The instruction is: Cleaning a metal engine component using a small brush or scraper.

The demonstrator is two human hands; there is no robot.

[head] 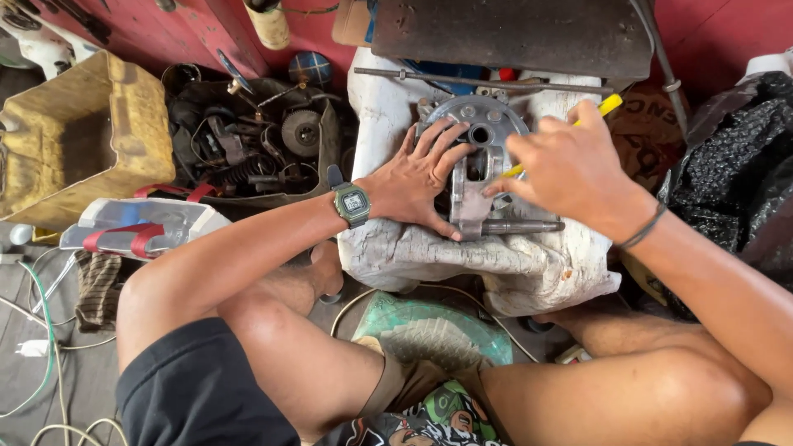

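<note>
From the head camera, the left hand (417,177) lies flat and spread, its grip wide, pressing on a grey metal engine casing (479,169) with a short shaft sticking out at its lower right. The casing rests on a battered white plastic block (496,264). The right hand (570,169) has its grip closed around a yellow-handled screwdriver (610,104), the tip down at the casing. A bag of oily spare parts (256,144) sits well to the left.

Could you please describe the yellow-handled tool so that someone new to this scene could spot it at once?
Find the white block in the middle, with a grey metal part on top. The tool is in the right hand over that part; it is the only bright yellow thing there.
</note>
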